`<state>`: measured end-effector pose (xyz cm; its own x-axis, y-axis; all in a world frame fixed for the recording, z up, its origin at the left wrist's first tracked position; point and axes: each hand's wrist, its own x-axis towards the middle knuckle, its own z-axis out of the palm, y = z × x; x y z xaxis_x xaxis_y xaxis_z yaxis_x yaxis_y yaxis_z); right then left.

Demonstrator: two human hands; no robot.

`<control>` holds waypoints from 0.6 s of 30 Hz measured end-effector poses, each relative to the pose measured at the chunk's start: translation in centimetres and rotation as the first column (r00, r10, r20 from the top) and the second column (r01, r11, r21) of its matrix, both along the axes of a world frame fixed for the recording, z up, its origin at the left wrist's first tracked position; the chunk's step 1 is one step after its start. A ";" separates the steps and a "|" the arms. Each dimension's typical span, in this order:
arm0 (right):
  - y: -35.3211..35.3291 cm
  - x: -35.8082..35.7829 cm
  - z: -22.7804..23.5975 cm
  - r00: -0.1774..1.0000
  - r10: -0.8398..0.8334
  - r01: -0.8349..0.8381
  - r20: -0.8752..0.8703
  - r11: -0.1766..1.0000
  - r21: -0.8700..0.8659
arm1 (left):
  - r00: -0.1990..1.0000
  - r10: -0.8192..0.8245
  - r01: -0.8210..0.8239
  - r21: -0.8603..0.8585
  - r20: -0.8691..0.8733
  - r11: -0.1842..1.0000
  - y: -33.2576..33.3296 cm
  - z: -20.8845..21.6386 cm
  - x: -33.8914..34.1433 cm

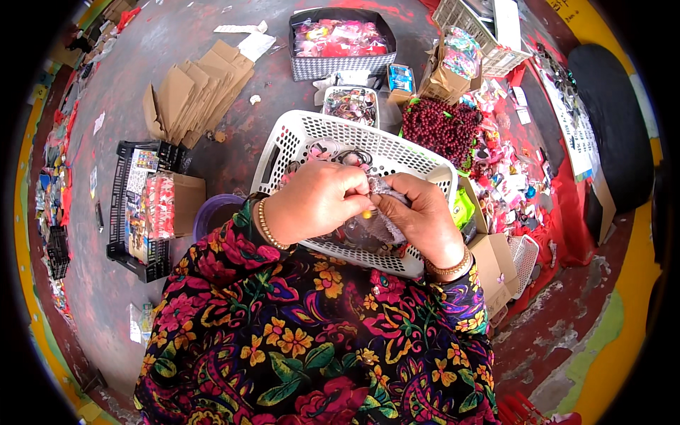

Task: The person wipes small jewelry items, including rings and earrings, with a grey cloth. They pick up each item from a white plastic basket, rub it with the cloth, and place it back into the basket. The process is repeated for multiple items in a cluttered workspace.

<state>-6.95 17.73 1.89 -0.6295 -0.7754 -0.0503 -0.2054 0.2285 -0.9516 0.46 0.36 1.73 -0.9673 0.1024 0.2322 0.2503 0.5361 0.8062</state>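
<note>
Above a white perforated plastic basket [418, 167], both of my hands are closed at a grey-purple fuzzy cloth piece [382, 225]. My right hand [425, 221] grips the cloth between thumb and fingers, and part of it hangs below. My left hand [319, 202] pinches at its left edge, fingertips almost touching the right ones. A small yellow bit [366, 213] shows just under the left fingertips; its kind is unclear. Inside the basket lie pink items and dark hair ties [354, 157], partly hidden by my hands.
Beyond the basket stand a small white basket of hair ties [352, 104] and a checked bin of pink packets [341, 44]. Dark red beads [443, 134] heap to the right, near scattered accessories [513, 184]. Left are a black crate [138, 212], a purple tub [212, 214] and folded cardboard [198, 92].
</note>
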 end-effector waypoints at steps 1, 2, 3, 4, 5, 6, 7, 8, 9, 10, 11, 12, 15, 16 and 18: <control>0.0 0.0 0.1 1.000 -0.021 0.021 0.000 1.000 0.021 | 1.000 -0.017 0.017 0.008 -0.004 1.000 0.0 -0.2 0.0; 0.0 0.0 0.2 0.998 -0.014 0.015 -0.054 1.000 0.013 | 0.996 -0.057 0.048 0.124 0.065 0.991 -0.1 -0.2 -0.1; 0.0 -0.1 0.3 0.994 -0.008 0.008 -0.107 1.000 0.005 | 0.986 -0.103 0.070 0.240 0.128 0.968 -0.2 -0.3 -0.1; 0.1 -0.1 0.4 0.987 -0.003 0.003 -0.161 1.000 -0.002 | 0.970 -0.158 0.085 0.355 0.184 0.931 -0.3 -0.4 -0.2; 0.2 -0.2 0.4 0.988 0.010 -0.012 -0.152 1.000 -0.013 | 0.949 -0.207 0.079 0.457 0.238 0.886 -0.5 -0.5 -0.2; 0.3 -0.2 0.4 0.989 0.022 -0.026 -0.144 0.999 -0.024 | 0.922 -0.261 0.065 0.552 0.286 0.831 -0.7 -0.5 -0.3; 0.3 -0.3 0.4 0.990 0.038 -0.043 -0.135 0.998 -0.036 | 0.891 -0.317 0.039 0.640 0.326 0.768 -0.8 -0.6 -0.2; 0.3 -0.3 0.4 0.991 0.054 -0.060 -0.125 0.997 -0.046 | 0.861 -0.342 -0.005 0.677 0.378 0.736 -0.6 0.0 -0.3; 0.3 -0.3 0.6 0.991 0.070 -0.077 -0.115 0.996 -0.055 | 0.850 -0.368 -0.007 0.707 0.377 0.707 -0.6 -0.1 -0.2; 0.4 -0.3 0.8 0.991 0.086 -0.093 -0.105 0.994 -0.065 | 0.839 -0.395 -0.009 0.736 0.374 0.677 -0.5 -0.2 -0.2; 0.4 -0.4 0.9 0.991 0.108 -0.113 -0.080 0.991 -0.072 | 0.828 -0.421 -0.012 0.763 0.371 0.647 -0.5 -0.4 -0.2; 0.3 -0.6 1.1 0.990 0.129 -0.134 -0.056 0.988 -0.080 | 0.814 -0.455 -0.062 0.833 0.361 0.550 -0.5 -0.6 -0.2; 0.3 -1.0 1.2 0.982 0.184 -0.180 0.032 0.979 -0.093 | 0.797 -0.514 -0.181 0.937 0.317 0.299 -0.2 -1.4 -0.1; 0.3 -1.0 1.1 0.978 0.200 -0.193 0.063 0.976 -0.096 | 0.804 -0.508 -0.195 0.944 0.309 0.265 -0.1 -1.7 -0.1; 0.4 -1.0 0.5 0.977 0.185 -0.170 0.107 0.976 -0.138 | 0.827 -0.473 -0.218 0.949 0.304 0.229 0.3 -1.9 -0.1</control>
